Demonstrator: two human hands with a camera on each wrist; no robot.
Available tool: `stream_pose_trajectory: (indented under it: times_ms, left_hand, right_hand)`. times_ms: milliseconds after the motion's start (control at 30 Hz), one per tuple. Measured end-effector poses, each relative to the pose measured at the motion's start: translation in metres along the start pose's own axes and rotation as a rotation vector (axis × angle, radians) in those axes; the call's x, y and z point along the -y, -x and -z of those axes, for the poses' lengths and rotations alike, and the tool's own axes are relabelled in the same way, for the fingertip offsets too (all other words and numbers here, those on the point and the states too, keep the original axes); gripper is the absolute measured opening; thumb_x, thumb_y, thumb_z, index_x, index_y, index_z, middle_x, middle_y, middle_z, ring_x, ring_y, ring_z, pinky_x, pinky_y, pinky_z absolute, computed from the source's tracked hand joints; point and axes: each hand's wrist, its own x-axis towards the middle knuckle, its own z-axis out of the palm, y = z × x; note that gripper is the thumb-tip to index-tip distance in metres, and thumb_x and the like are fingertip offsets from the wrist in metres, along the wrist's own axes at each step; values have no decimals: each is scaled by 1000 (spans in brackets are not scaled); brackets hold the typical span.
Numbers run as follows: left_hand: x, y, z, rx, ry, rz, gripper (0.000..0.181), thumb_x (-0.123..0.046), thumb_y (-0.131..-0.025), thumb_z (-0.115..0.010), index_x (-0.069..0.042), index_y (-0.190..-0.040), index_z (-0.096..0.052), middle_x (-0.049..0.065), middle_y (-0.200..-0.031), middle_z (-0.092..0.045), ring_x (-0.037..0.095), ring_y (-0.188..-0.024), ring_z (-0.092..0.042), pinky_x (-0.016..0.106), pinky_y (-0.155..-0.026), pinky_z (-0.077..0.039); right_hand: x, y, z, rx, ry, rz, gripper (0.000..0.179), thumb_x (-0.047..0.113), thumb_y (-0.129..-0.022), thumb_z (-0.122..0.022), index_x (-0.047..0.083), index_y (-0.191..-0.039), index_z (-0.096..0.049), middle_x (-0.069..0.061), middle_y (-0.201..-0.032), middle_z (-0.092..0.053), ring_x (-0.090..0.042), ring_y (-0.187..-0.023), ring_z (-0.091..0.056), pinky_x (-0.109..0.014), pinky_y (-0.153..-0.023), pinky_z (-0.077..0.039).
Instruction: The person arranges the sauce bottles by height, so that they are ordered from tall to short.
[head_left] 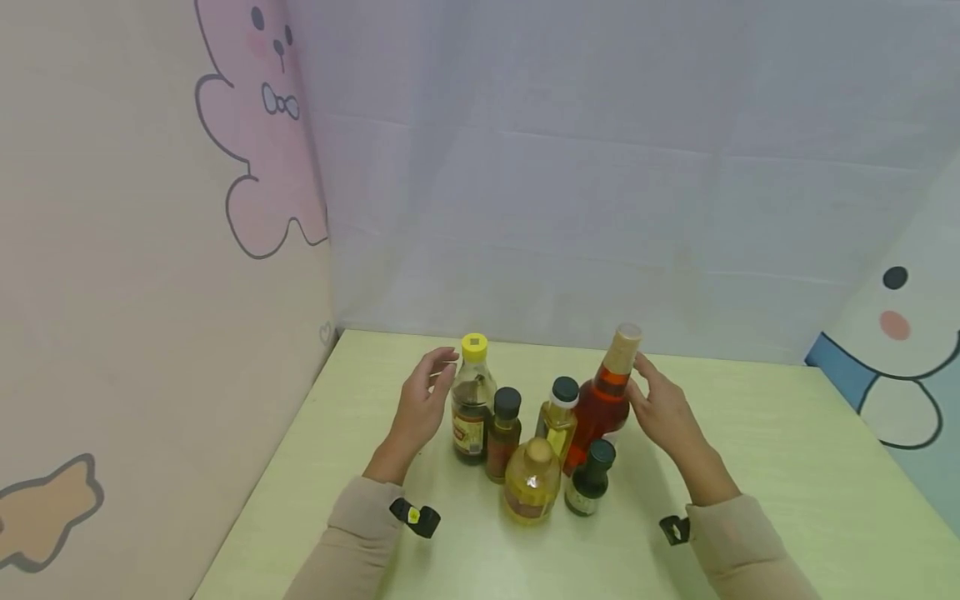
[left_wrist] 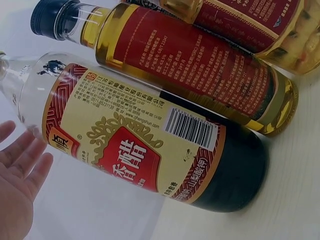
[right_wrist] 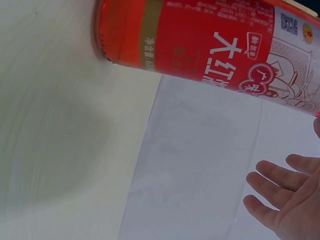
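Observation:
A vinegar bottle (head_left: 468, 429) with a yellow cap and cream-and-red label stands at the left of a cluster of bottles. My left hand (head_left: 422, 400) is beside its upper part, fingers spread and holding nothing. In the left wrist view, the fingertips are right at the bottle's shoulder. On the right is a tall red vinegar bottle (head_left: 596, 408) with a beige wrapped neck and red label. My right hand (head_left: 663, 410) is alongside its neck with loosely extended fingers; in the right wrist view, a fingertip (right_wrist: 317, 127) shows at the bottle's edge.
Between these two stand a black-capped oil bottle (head_left: 503, 450), a yellow oil bottle (head_left: 557, 425) with a dark cap, a round yellowish bottle (head_left: 532, 492) and a small dark bottle (head_left: 588, 483). The pale table (head_left: 750, 425) meets a cloth wall (head_left: 600, 208) behind.

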Motion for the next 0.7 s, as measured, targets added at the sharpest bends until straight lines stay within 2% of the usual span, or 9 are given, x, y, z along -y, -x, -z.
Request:
stream_pose_trajectory:
  times_ms: [167, 267, 533, 700]
  left_hand:
    - [0, -1, -5, 19, 26, 8, 33, -12, -105, -45, 6, -132, -50, 21, -124, -59, 34, -116, -54, 47, -97, -44]
    - [2, -1, -8, 36, 47, 3, 32, -7, -104, -46, 9, -131, -50, 25, -125, -57, 37, -118, -53, 49, -99, -42]
    - [1, 2, -12, 45, 75, -61, 33, -13, -103, -49, 3, -132, -52, 18, -123, -59, 29, -116, -54, 43, -100, -42]
    - [2, 2, -14, 48, 72, -86, 35, -16, -103, -49, 2, -132, -51, 17, -122, -59, 29, -116, -54, 44, -100, -42]
  right_hand:
    - [6, 3, 1, -52, -46, 22, 50, 31, -106, -40, 3, -147, -38, -29, -136, -49, -51, -125, -42, -65, -100, -32]
    - [11, 5, 1, -105, -79, 49, 46, 28, -107, -40, 1, -144, -42, -28, -133, -52, -51, -122, -45, -65, -98, -35]
    - [26, 11, 3, -218, -148, 104, 40, 23, -106, -41, -4, -135, -51, -30, -128, -55, -51, -118, -49, -64, -96, -36]
    - [33, 14, 3, -266, -191, 127, 39, 19, -106, -40, -6, -133, -52, -30, -127, -55, -50, -117, -50, -64, -96, -37]
